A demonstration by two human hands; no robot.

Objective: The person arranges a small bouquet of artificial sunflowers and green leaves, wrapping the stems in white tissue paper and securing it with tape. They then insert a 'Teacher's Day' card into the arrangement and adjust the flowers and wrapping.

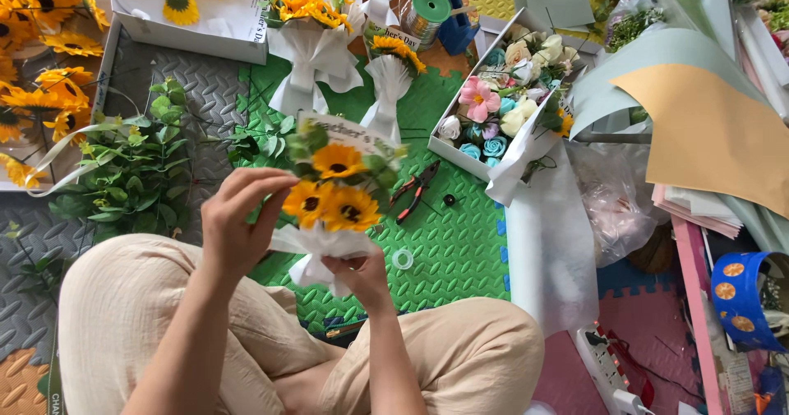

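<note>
Sitting cross-legged here, beige trousers (131,316) at the bottom of the view. Right hand (362,277) is closed around the base of a small sunflower bouquet (333,205), pinching the white wrapping where it gathers. Left hand (238,222) is up at the bouquet's left side, fingers curled loosely with the tips touching the wrap edge next to the blooms. So the bouquet is held up in the air between both hands, just above the knees, with a printed card tucked in behind the flowers.

Under it is a green foam mat (452,242). A little clear tape roll (402,258) lies on the mat right beside the right hand, and red-handled pliers (415,189) sit a bit further out. To the left there's a pile of green leafy stems (131,172) on the grey mat.

Further back, two finished sunflower bouquets (312,49) in white wrap lie on the mat, and an open white box of pastel flowers (501,103) sits to the right. Loose sunflowers (37,45) fill the far left corner. A sheet of tan paper (707,127) is off to the right, and a green ribbon spool (429,8) is at the top.
</note>
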